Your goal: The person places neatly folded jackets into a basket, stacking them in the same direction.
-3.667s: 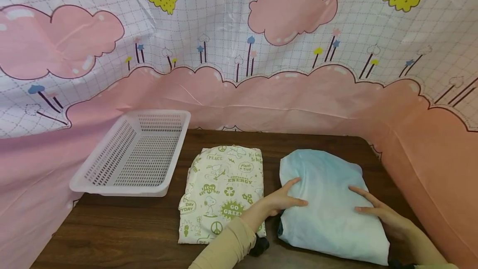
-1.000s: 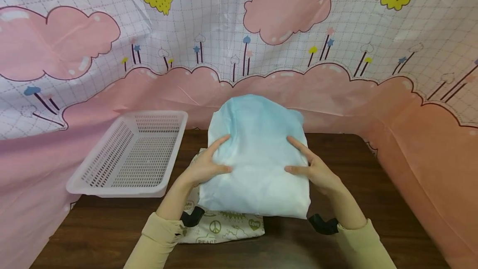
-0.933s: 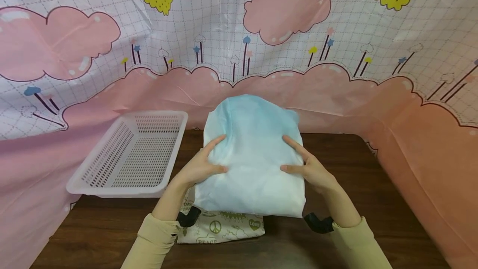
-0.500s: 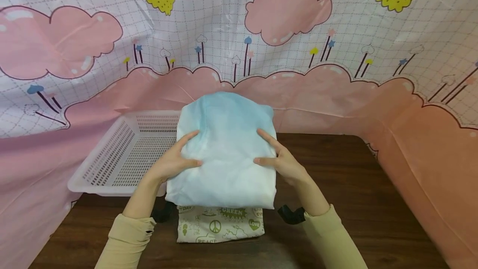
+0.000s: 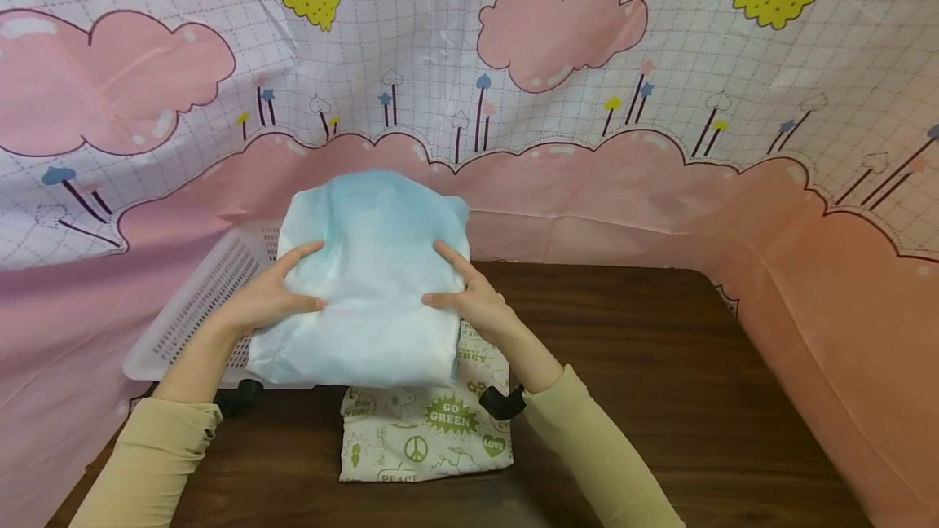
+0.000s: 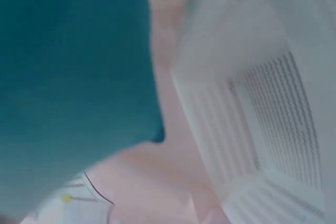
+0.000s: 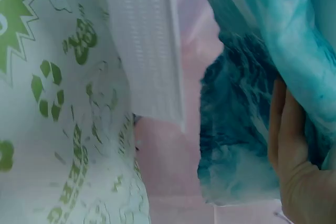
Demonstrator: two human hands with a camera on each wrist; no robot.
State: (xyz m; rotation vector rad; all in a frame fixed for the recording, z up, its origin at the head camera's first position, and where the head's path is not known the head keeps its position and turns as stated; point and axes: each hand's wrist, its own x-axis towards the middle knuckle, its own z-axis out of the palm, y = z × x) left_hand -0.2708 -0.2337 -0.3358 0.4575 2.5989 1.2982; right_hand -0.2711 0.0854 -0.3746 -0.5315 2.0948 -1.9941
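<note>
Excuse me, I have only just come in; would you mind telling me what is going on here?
A person's left hand and right hand hold a folded blue cloth by its two sides, raised off the table. In the head view it hides much of the basket and part of the printed cloth, which lies on the table. The blue cloth has not yet been set down.

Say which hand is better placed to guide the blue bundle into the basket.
Likely the left hand: it grips the blue bundle nearer the white basket, while the right hand grips the opposite side.
</note>
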